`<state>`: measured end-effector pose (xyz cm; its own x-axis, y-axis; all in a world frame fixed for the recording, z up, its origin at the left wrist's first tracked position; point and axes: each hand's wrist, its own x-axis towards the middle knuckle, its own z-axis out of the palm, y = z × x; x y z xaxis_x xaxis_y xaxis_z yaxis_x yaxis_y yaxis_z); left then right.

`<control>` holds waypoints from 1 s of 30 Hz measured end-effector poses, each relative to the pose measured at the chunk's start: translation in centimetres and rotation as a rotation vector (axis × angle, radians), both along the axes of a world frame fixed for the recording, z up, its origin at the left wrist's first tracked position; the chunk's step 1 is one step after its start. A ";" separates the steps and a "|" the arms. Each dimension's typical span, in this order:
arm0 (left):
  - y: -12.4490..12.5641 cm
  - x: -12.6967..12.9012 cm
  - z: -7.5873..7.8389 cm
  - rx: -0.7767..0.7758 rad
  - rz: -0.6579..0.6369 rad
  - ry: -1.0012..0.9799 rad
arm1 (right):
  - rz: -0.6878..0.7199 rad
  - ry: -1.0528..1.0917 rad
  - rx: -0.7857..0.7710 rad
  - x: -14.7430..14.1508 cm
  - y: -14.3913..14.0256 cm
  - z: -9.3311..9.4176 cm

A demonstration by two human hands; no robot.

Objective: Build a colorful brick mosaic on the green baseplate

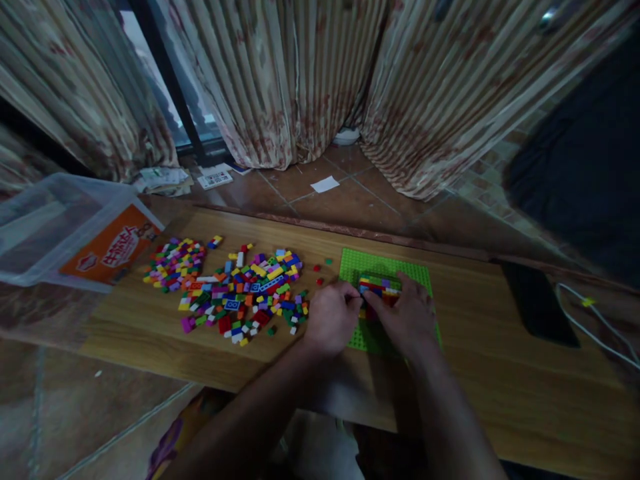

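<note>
Both hands [373,317] on brick stack [379,288], orange-labelled tub [70,233], writing unreadable

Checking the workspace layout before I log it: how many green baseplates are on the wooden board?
1. The green baseplate lies right of the loose brick pile, under the left hand and right hand, which partly cover it and the multicoloured build.

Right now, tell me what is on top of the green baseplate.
On the baseplate stands a small multicoloured brick build. The left hand and right hand cover its lower part and the plate under them.
</note>
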<state>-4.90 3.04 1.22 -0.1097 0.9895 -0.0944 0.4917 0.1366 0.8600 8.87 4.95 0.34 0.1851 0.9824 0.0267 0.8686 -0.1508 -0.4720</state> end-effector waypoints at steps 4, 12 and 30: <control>0.0 0.1 0.1 -0.020 -0.013 0.036 | 0.022 0.009 0.024 0.2 0.1 -0.3; -0.1 -0.1 0.3 -0.011 -0.057 0.082 | 0.006 -0.020 -0.023 0.3 0.1 -0.2; -0.5 -2.3 1.1 0.069 -0.077 -0.066 | 0.007 -0.110 -0.061 0.2 0.1 -0.5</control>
<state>-7.17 2.53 2.35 -0.0286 0.9991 -0.0300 0.4407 0.0395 0.8968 9.09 5.03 -0.12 0.1774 0.9840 -0.0134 0.9158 -0.1701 -0.3638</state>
